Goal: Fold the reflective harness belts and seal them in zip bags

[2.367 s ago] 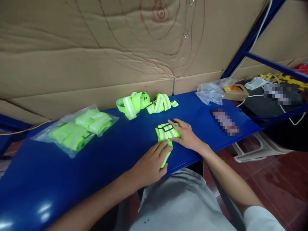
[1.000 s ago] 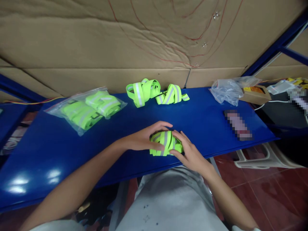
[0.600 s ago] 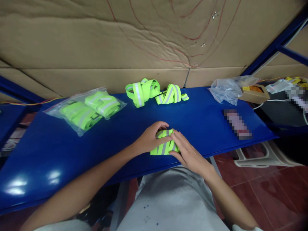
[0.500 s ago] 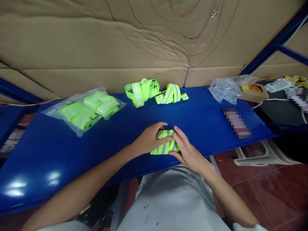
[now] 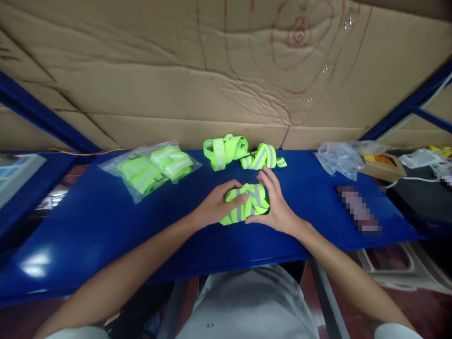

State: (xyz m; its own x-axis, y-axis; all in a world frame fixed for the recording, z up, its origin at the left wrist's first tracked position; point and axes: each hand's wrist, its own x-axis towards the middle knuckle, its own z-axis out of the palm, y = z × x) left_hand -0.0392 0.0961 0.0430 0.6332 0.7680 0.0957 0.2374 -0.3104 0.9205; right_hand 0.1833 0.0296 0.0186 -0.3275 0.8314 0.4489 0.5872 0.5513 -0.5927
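A folded bundle of neon-yellow reflective strap (image 5: 254,201) with grey stripes is between my hands, close to the table's front edge. My left hand (image 5: 221,202) is closed around its left side, thumb pressed across the top. Around the right end curves my right hand (image 5: 278,205), its thumb along the near edge and its fingers at the far edge. Behind the bundle lie two more strap bundles, a looser looped one (image 5: 226,151) and a wound one (image 5: 263,157) with a loose tail.
A clear bag (image 5: 151,169) of folded neon straps lies left on the blue table (image 5: 134,245). Crumpled clear plastic bags (image 5: 337,157), an open cardboard box (image 5: 384,167) and a blurred-out phone-shaped item (image 5: 358,209) are at right. A cardboard wall (image 5: 158,94) stands behind.
The camera view has shifted, so the table items appear lower and farther right. My right fingers have spread and lifted toward the bundle's far edge, showing more of its top.
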